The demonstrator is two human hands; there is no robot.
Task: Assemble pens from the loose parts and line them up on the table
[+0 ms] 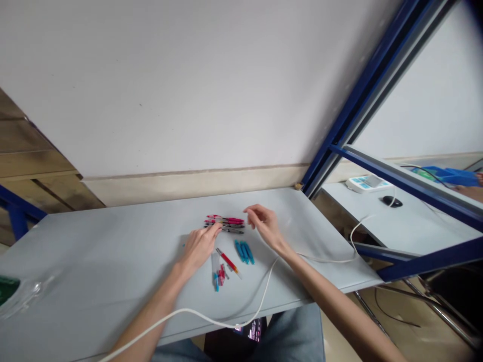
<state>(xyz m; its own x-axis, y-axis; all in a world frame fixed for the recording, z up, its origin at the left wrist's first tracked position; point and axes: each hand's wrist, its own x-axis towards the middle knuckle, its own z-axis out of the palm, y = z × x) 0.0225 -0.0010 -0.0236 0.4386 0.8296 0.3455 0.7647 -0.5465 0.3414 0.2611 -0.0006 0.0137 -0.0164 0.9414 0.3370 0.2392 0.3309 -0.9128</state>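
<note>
Several red and black pens (226, 220) lie side by side in a row on the grey table (124, 251). At the left part of this row, my left hand (199, 246) has its fingers pinched together over the dark pens; what sits between the fingertips is too small to make out. My right hand (264, 224) hovers just past the right ends of the row, fingers loosely bent and apart, with nothing visible in them. Below it lie three blue pen barrels (244, 252). Nearer me are a red pen part (229, 262) and small pink and blue pieces (221, 275).
A white cable (181, 311) crosses the table's front edge and runs to the right. Clear plastic packaging (32, 296) lies at the left. Beyond a blue metal frame (339, 115), another table (407, 226) carries a white device (368, 183) and a black mouse (392, 201). A person's hand shows at far right.
</note>
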